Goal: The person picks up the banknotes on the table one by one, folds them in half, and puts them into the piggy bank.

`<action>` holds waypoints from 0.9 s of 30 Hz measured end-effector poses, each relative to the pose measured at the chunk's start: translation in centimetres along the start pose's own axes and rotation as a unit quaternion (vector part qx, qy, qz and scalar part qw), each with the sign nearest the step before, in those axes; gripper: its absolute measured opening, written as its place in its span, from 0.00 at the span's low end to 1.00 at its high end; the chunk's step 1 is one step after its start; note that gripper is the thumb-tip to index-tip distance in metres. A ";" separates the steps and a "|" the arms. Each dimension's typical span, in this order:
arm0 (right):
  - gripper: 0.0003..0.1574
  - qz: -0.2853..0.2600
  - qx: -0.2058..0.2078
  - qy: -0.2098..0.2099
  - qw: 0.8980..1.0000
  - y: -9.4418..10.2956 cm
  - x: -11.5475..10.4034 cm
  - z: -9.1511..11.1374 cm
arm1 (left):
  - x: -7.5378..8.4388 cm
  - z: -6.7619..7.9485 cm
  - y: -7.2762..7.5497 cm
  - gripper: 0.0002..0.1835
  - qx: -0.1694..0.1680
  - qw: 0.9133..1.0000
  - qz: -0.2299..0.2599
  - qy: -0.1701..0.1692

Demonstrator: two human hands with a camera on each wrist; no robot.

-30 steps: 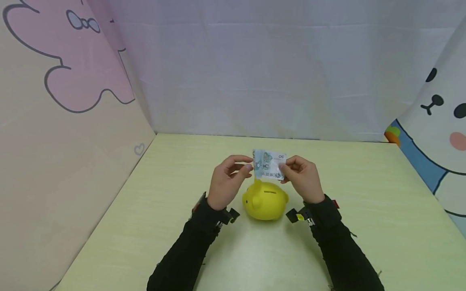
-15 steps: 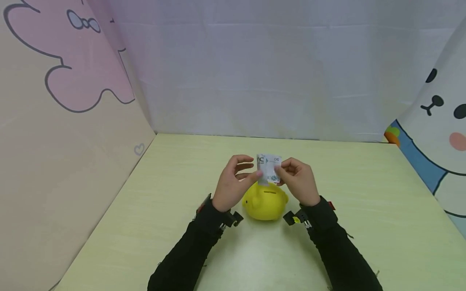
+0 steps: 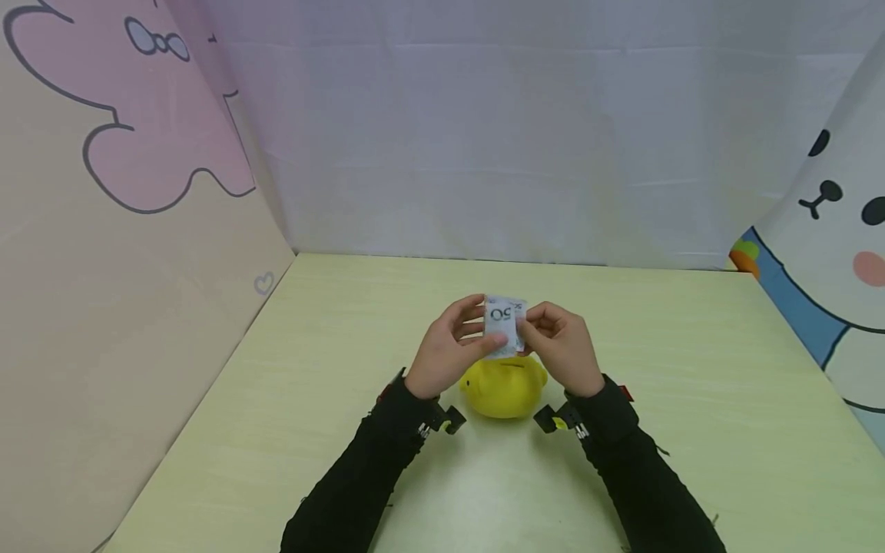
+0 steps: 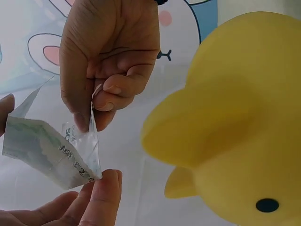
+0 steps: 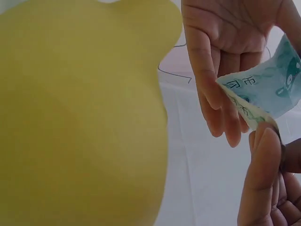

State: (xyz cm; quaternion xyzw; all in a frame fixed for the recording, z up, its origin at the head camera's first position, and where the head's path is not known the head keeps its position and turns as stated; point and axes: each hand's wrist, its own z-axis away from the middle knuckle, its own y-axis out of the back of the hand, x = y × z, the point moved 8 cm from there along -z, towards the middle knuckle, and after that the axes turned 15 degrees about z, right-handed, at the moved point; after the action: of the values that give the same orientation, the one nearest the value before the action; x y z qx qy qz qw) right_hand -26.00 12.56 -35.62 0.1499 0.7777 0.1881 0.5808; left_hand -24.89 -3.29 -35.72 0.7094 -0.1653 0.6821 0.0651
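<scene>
A blue-green 50 banknote (image 3: 499,322) is held folded above the yellow piggy bank (image 3: 501,393), overlapping its top in the head view. My right hand (image 3: 563,346) pinches the note at its right end between thumb and fingers. From the other side, my left hand (image 3: 448,349) presses the flap with its thumb, its fingers fairly straight behind. In the left wrist view the bent banknote (image 4: 37,146) bows between that thumb and the fingertips, beside the piggy bank's (image 4: 244,122) ear. The right wrist view shows the fold in the banknote (image 5: 263,89).
The piggy bank stands on a pale yellow table (image 3: 664,369) between the two forearms, its slot (image 3: 512,365) facing up. A white curtain (image 3: 484,138) hangs behind the table. Cartoon-printed panels line the left (image 3: 159,307) and right (image 3: 850,253) sides.
My left hand has come rightward onto the banknote, bending its left part over, so the note looks narrower. Both hands are closer together. The piggy bank has not moved.
</scene>
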 end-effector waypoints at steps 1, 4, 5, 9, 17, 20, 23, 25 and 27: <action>0.07 -0.003 0.000 0.001 1.000 0.0 -0.1 0.0 | 0.0 0.0 0.0 0.37 -0.002 1.000 -0.001 0.001; 0.06 -0.007 -0.001 0.006 1.000 0.0 -0.2 0.1 | -0.1 -0.1 0.0 0.36 -0.007 1.000 -0.003 0.004; 0.06 -0.007 -0.002 0.008 1.000 0.0 -0.2 0.1 | -0.1 -0.1 0.0 0.36 -0.009 1.000 -0.004 0.003; 0.05 -0.006 -0.007 0.016 1.000 0.0 -0.3 0.1 | -0.1 -0.1 0.0 0.33 -0.010 1.000 -0.011 -0.004; 0.06 -0.002 -0.011 0.043 0.999 -0.2 -0.6 0.2 | 0.1 0.0 0.0 0.28 -0.013 1.000 -0.018 -0.017; 0.06 0.004 -0.004 0.046 0.999 -0.2 -0.7 0.2 | 0.1 0.0 -0.1 0.29 -0.018 0.999 -0.019 -0.019; 0.06 0.013 0.002 0.044 0.999 -0.1 -0.7 0.2 | 0.1 0.0 -0.2 0.32 -0.025 0.999 -0.018 -0.018; 0.06 0.015 0.002 0.039 0.999 -0.1 -0.7 0.2 | 0.1 0.0 -0.3 0.35 -0.028 0.999 -0.019 -0.015; 0.07 0.014 0.000 0.034 0.999 -0.1 -0.6 0.2 | 0.3 0.0 -0.3 0.37 -0.033 0.999 -0.018 -0.016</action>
State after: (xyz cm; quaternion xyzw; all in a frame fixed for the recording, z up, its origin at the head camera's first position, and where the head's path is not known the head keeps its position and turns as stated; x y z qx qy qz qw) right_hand -25.67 12.24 -35.15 0.1548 0.7948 0.2013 0.5511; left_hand -24.77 -3.05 -35.42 0.7208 -0.1759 0.6634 0.0976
